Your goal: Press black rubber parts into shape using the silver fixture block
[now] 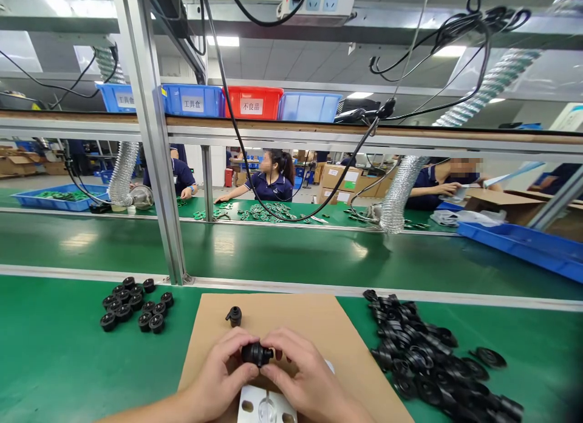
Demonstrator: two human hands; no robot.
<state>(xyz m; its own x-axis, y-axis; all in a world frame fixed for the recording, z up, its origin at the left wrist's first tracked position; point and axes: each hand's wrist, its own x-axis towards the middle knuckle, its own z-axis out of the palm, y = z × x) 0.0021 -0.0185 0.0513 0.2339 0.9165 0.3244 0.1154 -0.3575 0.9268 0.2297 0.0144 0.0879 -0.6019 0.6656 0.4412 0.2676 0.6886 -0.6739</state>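
Observation:
My left hand and my right hand meet over the cardboard sheet, both closed on one small black plastic part. The part is rounded with ridges and has a narrower end toward the right; fingertips cover some of it. Just below it lies a metal plate with oval slots and a clear round piece in its middle, cut off by the frame edge. Beyond my left hand, a similar black fitting with a side spout stands on the cardboard.
Several black round caps lie at left. A large heap of black parts spreads at right. A metal post rises behind the cardboard, before a green conveyor belt. Cables hang overhead. Co-workers sit across.

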